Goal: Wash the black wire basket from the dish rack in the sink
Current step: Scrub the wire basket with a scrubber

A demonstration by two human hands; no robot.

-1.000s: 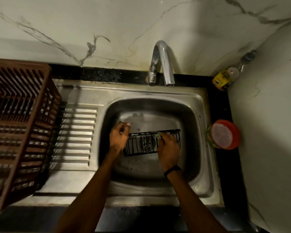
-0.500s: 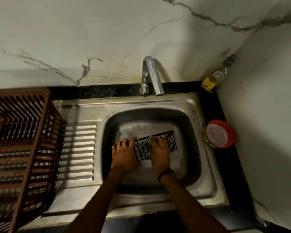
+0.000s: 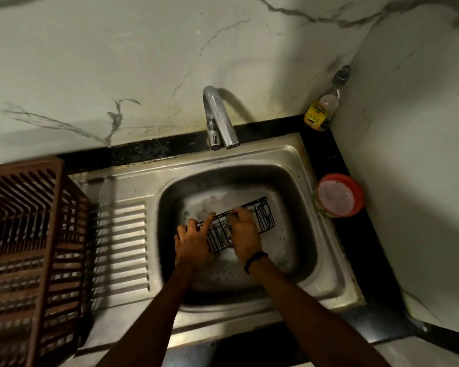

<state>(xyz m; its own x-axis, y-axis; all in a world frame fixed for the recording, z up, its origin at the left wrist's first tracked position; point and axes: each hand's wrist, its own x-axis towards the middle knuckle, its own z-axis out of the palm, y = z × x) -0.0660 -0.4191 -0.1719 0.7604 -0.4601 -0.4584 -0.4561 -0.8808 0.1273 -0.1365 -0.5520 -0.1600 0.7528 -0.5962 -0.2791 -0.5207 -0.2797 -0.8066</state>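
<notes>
The black wire basket [image 3: 264, 217] lies tilted in the steel sink [image 3: 297, 207], its right end with cutlery outlines pointing to the far right. My left hand [image 3: 194, 241] grips its left end, fingers hooked over the wires. Over the middle of the basket my right hand [image 3: 244, 231] presses down, fingers curled; something greenish shows under them, too blurred to identify. A black band circles my right wrist. The brown plastic dish rack [image 3: 29, 247] stands on the drainboard at the left.
The chrome tap [image 3: 219, 120] arches over the back of the sink, with no water visible. A red-lidded round tub [image 3: 338, 194] sits on the black counter to the right, a bottle [image 3: 321, 109] in the back corner. Marble walls close in behind and to the right.
The basket has turned from level to slanted, right end farther back. My left hand has shifted over its left end and my right hand has moved along its middle. The view has tilted downward.
</notes>
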